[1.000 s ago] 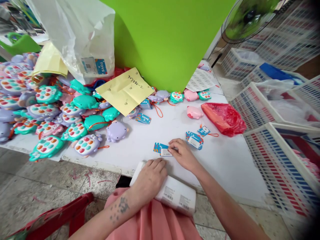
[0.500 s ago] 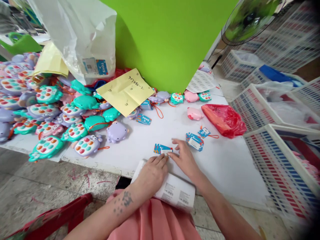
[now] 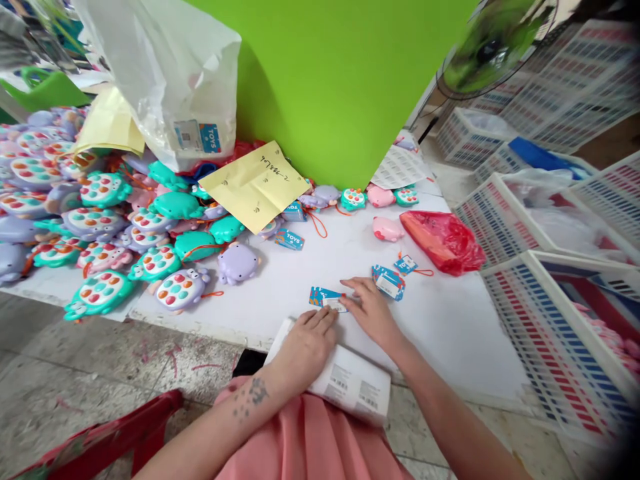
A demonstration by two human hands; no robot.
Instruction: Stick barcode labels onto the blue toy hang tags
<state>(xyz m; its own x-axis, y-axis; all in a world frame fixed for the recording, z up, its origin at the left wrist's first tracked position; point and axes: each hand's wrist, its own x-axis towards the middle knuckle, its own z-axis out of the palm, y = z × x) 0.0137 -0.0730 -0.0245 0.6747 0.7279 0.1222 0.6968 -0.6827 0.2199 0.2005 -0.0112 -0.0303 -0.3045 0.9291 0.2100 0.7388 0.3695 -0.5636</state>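
Right hand (image 3: 373, 313) lies flat, fingers pressing a blue tag (image 3: 325, 298) onto the desk (image 3: 450, 320). Left hand (image 3: 305, 343) rests loosely spread on a label sheet (image 3: 350, 383), fingertips beside the tag.

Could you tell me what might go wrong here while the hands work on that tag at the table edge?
The label sheet under the left hand overhangs the table edge and might slide off. The right hand presses a small tag; the label could land crooked. The tag stack sits close and could get knocked.
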